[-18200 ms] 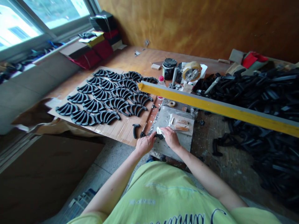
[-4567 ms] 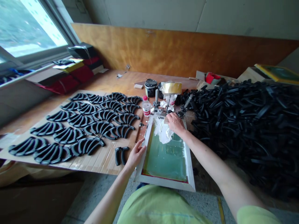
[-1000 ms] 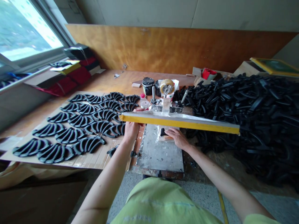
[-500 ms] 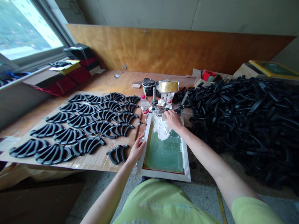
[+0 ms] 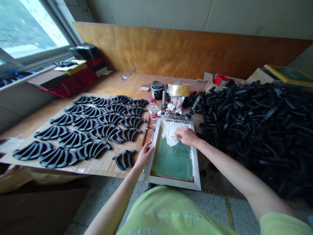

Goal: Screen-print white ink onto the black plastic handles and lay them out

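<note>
In front of me lies a screen printing frame (image 5: 176,185) with a pale border and green mesh. White paste (image 5: 169,130) is smeared over the far part of the mesh. My left hand (image 5: 146,154) is closed around the frame's left edge, the thumb on the border. My right hand (image 5: 187,136) is over the mesh beside the paste, its fingers closed on a small squeegee (image 5: 175,137) mostly hidden under them. A metal hinge clamp (image 5: 174,116) holds the frame's far end.
Left, black curved plastic parts (image 5: 74,138) lie in rows on cardboard (image 5: 97,166). A large heap of similar black parts (image 5: 244,124) covers the right. Beyond the frame stand a red-capped bottle (image 5: 153,111), a dark tub (image 5: 157,90) and a yellow tape roll (image 5: 179,89).
My right hand has come nearer to me over the mesh with the squeegee, away from the clamp. My left hand stays on the frame's edge. The view has shifted slightly.
</note>
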`<action>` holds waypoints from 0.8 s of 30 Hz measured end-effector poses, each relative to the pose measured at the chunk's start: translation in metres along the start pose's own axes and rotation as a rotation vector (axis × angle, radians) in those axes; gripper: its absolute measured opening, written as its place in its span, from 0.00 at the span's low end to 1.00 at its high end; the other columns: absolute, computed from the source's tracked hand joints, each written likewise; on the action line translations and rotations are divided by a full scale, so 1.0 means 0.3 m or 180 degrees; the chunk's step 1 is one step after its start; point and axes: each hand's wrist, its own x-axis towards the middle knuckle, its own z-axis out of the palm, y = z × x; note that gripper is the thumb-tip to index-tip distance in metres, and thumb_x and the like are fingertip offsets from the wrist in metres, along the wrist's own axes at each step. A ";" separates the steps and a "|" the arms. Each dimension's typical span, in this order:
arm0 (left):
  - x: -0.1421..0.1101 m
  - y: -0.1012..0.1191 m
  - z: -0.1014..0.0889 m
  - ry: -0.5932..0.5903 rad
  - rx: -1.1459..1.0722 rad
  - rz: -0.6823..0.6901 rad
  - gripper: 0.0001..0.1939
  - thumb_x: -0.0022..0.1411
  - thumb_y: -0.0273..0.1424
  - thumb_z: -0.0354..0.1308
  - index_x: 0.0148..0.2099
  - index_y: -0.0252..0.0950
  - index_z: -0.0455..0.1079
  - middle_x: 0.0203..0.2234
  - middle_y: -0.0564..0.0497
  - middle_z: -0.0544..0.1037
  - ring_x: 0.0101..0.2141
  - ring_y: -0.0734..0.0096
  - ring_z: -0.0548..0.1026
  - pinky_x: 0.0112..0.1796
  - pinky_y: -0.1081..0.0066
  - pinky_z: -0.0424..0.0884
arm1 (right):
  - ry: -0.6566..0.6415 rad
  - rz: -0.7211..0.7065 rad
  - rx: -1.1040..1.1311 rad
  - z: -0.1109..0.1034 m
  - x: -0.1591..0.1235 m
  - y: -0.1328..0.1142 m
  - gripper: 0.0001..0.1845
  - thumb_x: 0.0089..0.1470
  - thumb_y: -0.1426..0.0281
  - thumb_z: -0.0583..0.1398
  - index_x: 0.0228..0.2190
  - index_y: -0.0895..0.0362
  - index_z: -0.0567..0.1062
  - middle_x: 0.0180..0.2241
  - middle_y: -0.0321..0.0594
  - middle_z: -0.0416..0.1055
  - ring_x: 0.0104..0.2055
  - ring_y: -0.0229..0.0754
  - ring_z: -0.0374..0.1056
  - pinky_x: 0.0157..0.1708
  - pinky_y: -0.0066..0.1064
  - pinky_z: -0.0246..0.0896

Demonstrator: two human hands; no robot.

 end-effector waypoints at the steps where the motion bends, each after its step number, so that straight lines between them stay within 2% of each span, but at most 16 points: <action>1: -0.001 0.001 -0.001 -0.0010 0.0021 0.0013 0.32 0.54 0.48 0.59 0.56 0.37 0.67 0.30 0.51 0.76 0.27 0.71 0.71 0.27 0.74 0.64 | 0.0151 0.0046 -0.0042 0.015 0.001 -0.004 0.09 0.54 0.77 0.56 0.34 0.56 0.75 0.34 0.41 0.74 0.39 0.44 0.66 0.38 0.32 0.58; 3: -0.004 0.005 -0.002 -0.0036 0.0030 0.0027 0.31 0.54 0.48 0.58 0.56 0.37 0.67 0.30 0.51 0.76 0.27 0.70 0.72 0.27 0.74 0.65 | 0.0278 -0.0084 -0.0058 0.051 -0.021 -0.017 0.12 0.54 0.79 0.55 0.38 0.57 0.75 0.37 0.44 0.74 0.43 0.45 0.66 0.41 0.34 0.59; 5: -0.009 0.011 -0.001 -0.0070 -0.0024 0.0008 0.32 0.54 0.48 0.59 0.57 0.37 0.66 0.28 0.52 0.76 0.26 0.71 0.71 0.26 0.74 0.65 | 0.0207 -0.0303 0.0028 0.074 -0.057 -0.027 0.14 0.54 0.79 0.54 0.40 0.58 0.75 0.39 0.45 0.74 0.45 0.45 0.66 0.43 0.34 0.60; 7: -0.016 0.023 0.001 -0.0058 -0.0097 -0.0036 0.32 0.53 0.48 0.59 0.56 0.37 0.66 0.27 0.53 0.75 0.24 0.72 0.70 0.25 0.75 0.64 | 0.0110 -0.0338 0.0124 0.071 -0.073 -0.028 0.13 0.55 0.79 0.55 0.40 0.57 0.75 0.38 0.43 0.74 0.44 0.44 0.67 0.43 0.33 0.60; 10: -0.033 0.061 -0.004 -0.0060 -0.0191 -0.0072 0.33 0.52 0.48 0.61 0.56 0.37 0.66 0.26 0.53 0.76 0.23 0.72 0.70 0.24 0.75 0.64 | 0.0159 0.0028 0.0183 0.027 -0.005 -0.009 0.10 0.55 0.73 0.60 0.41 0.54 0.75 0.37 0.39 0.74 0.40 0.43 0.69 0.40 0.31 0.61; 14: -0.066 0.165 -0.030 -0.0180 -0.0359 -0.0107 0.34 0.52 0.47 0.61 0.59 0.39 0.64 0.28 0.53 0.76 0.23 0.73 0.71 0.24 0.76 0.64 | 0.0511 0.0720 0.0098 -0.055 0.145 0.067 0.27 0.52 0.69 0.63 0.54 0.48 0.68 0.43 0.38 0.74 0.41 0.43 0.70 0.41 0.30 0.62; 16: -0.077 0.239 -0.042 -0.0142 -0.0413 0.0059 0.29 0.53 0.48 0.60 0.54 0.38 0.68 0.30 0.52 0.77 0.25 0.73 0.71 0.25 0.76 0.65 | 0.0747 0.0992 0.0079 -0.095 0.159 0.142 0.30 0.53 0.69 0.62 0.57 0.48 0.66 0.43 0.38 0.74 0.40 0.43 0.70 0.42 0.31 0.62; 18: -0.073 0.323 -0.042 -0.0083 -0.0531 0.0334 0.25 0.55 0.49 0.58 0.47 0.36 0.72 0.34 0.51 0.77 0.28 0.73 0.72 0.27 0.76 0.66 | 0.1103 0.1400 0.0146 -0.121 0.112 0.233 0.25 0.56 0.70 0.58 0.55 0.52 0.67 0.41 0.40 0.74 0.39 0.43 0.70 0.42 0.33 0.62; 20: -0.049 0.409 -0.031 -0.0032 -0.0761 0.0707 0.24 0.56 0.49 0.57 0.45 0.36 0.72 0.37 0.49 0.77 0.31 0.71 0.73 0.30 0.75 0.68 | 0.1363 0.2038 0.0209 -0.119 0.025 0.311 0.19 0.58 0.71 0.54 0.51 0.57 0.71 0.37 0.43 0.75 0.37 0.44 0.70 0.41 0.33 0.63; 22: -0.008 0.484 -0.013 -0.0014 -0.1029 0.1008 0.24 0.57 0.48 0.55 0.48 0.36 0.70 0.38 0.48 0.77 0.32 0.70 0.74 0.30 0.75 0.70 | 0.1290 0.2603 0.0189 -0.079 -0.068 0.347 0.15 0.57 0.72 0.53 0.45 0.60 0.73 0.35 0.46 0.75 0.36 0.45 0.70 0.40 0.34 0.63; 23: 0.014 0.511 -0.005 -0.0016 -0.1122 0.1087 0.24 0.58 0.48 0.55 0.49 0.36 0.69 0.37 0.48 0.77 0.32 0.70 0.74 0.30 0.75 0.70 | 0.1132 0.2661 0.0193 -0.045 -0.107 0.343 0.14 0.57 0.71 0.54 0.43 0.60 0.74 0.35 0.46 0.75 0.37 0.46 0.70 0.40 0.35 0.63; 24: 0.035 0.528 0.002 -0.0014 -0.1184 0.1110 0.23 0.58 0.47 0.55 0.49 0.35 0.69 0.35 0.48 0.77 0.31 0.71 0.74 0.29 0.75 0.70 | 0.0926 0.2529 0.0217 -0.006 -0.138 0.325 0.13 0.57 0.70 0.55 0.42 0.60 0.74 0.36 0.46 0.75 0.38 0.46 0.70 0.40 0.35 0.63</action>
